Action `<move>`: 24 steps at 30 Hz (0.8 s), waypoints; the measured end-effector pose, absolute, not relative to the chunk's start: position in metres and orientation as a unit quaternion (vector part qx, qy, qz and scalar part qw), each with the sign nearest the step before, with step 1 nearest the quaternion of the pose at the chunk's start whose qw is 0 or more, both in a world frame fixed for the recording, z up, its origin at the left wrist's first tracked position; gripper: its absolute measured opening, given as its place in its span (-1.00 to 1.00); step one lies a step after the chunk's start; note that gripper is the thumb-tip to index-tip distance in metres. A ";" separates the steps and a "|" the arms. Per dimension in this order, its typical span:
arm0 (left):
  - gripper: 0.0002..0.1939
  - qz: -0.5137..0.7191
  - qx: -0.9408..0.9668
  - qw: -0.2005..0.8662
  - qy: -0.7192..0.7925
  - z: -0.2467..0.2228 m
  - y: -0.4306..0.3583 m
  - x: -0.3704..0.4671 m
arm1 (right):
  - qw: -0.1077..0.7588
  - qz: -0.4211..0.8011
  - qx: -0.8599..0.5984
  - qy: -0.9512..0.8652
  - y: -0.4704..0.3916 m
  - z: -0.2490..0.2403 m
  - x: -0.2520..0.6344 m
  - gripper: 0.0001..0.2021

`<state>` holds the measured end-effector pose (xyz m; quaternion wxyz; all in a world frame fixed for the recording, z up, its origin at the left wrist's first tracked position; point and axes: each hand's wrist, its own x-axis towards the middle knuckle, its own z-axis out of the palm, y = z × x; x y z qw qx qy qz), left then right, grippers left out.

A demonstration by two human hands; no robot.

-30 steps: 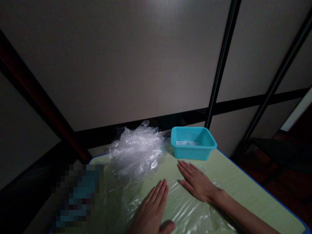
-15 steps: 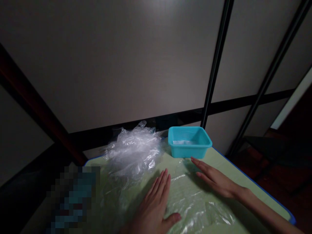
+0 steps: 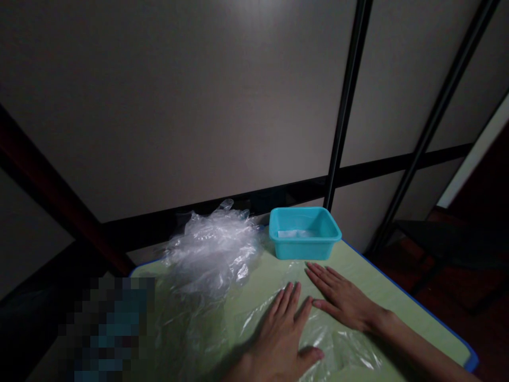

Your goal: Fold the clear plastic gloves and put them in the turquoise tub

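A thin, clear plastic disposable glove (image 3: pixel 352 347) lies spread on the light green table; its exact outline is hard to make out. My left hand (image 3: pixel 283 337) rests flat over it, fingers stretched forward and thumb out to the side. Beside it, my right hand (image 3: pixel 342 298) is also laid out flat with fingers extended, touching the plastic just in front of the turquoise bin (image 3: pixel 305 248). Neither hand grasps anything. A crumpled heap of clear plastic gloves (image 3: pixel 214 249) sits beyond my left hand, one rounded fingertip sticking up at its top.
Something white lies inside the bin. The table (image 3: pixel 401 313) has a blue edge and stands against a grey panelled wardrobe (image 3: pixel 222 116). A dark chair (image 3: pixel 449 246) is off to the right. A pixelated patch covers the lower left.
My left hand has slid right across the plastic. My right hand has turned from edge-on to palm down and flattened onto it. The view has shifted slightly.
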<state>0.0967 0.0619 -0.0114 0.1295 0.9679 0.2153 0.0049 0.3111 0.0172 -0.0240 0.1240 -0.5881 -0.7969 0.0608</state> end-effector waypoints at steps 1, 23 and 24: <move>-0.19 0.004 0.968 0.130 0.216 -0.011 0.061 0.096 | 0.125 0.059 -0.592 -0.794 0.017 -0.025 0.315 -0.39; -0.21 -0.022 0.961 0.146 0.232 -0.001 0.058 0.100 | 0.130 0.093 -0.620 -0.768 0.007 -0.012 0.323 -0.46; -0.21 -0.020 0.961 0.144 0.235 -0.002 0.058 0.101 | 0.132 0.093 -0.622 -0.766 0.009 -0.011 0.324 -0.46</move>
